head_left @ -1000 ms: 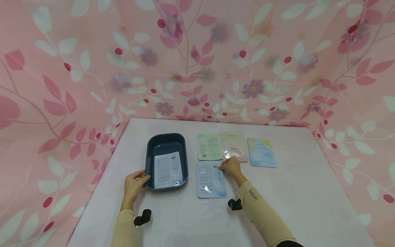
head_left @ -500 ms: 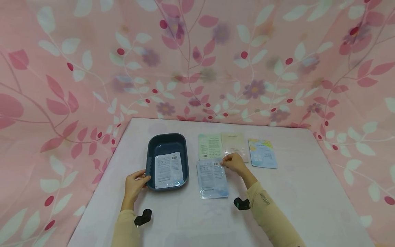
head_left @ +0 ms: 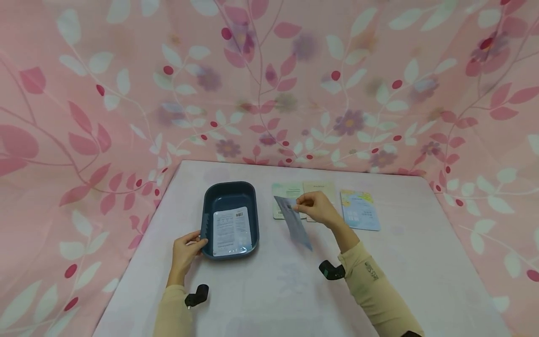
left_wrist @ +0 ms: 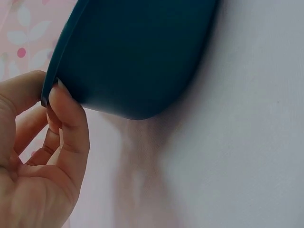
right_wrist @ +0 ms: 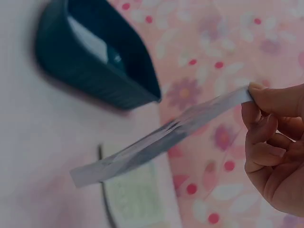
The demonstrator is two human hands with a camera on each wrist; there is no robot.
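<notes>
A dark blue plastic tray [head_left: 229, 189] stands at the left of the table. My left hand [head_left: 183, 252] pinches its near left rim between thumb and fingers, as the left wrist view confirms. Inside the tray lies a pale printed sachet [head_left: 231, 231] with a barcode. My right hand [head_left: 317, 207] pinches one edge of a blue sachet [head_left: 293, 222], raised off the table and tilted nearly edge-on. In the right wrist view the thumb and fingertips [right_wrist: 258, 89] grip the end of this flat sachet [right_wrist: 166, 133].
Behind the raised sachet lie a green sachet [head_left: 286, 188] and a beige sachet [head_left: 318, 186], partly hidden by the right hand. A blue and yellow sachet [head_left: 360, 210] lies farther right. A pink floral cloth [head_left: 269, 93] hangs behind the white table [head_left: 261, 299].
My right hand has lifted the blue sachet from the table, turning it from flat to nearly edge-on. My left hand keeps its hold on the tray rim.
</notes>
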